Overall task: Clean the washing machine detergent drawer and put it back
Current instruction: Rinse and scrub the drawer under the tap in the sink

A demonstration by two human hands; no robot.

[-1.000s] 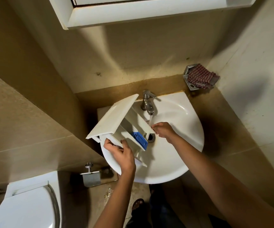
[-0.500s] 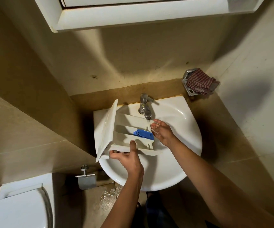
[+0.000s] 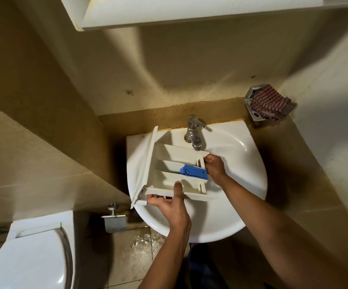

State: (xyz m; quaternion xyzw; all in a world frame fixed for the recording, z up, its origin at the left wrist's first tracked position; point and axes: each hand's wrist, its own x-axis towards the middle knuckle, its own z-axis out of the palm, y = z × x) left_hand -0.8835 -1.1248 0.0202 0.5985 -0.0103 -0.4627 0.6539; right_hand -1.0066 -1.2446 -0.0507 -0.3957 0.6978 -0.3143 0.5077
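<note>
The white detergent drawer (image 3: 168, 163) lies level over the white sink (image 3: 242, 155), its front panel at the left and a blue insert (image 3: 194, 171) near its right end. My left hand (image 3: 172, 205) grips the drawer's near wall, thumb on top and fingers underneath. At the far right end, my right hand (image 3: 214, 165) holds the drawer beside the blue insert. The chrome tap (image 3: 194, 134) stands just behind the drawer; I cannot tell whether water runs from it.
A red striped cloth (image 3: 270, 103) sits on a metal holder at the wall, right of the sink. A white toilet (image 3: 29, 257) stands at lower left, with a metal paper holder (image 3: 114, 222) next to it. A white cabinet (image 3: 189, 11) hangs overhead. The floor (image 3: 139, 245) below is wet.
The drawer has turned from a tilted pose to lying level with compartments up. My right hand moved from under the tap to the drawer's right end and took hold.
</note>
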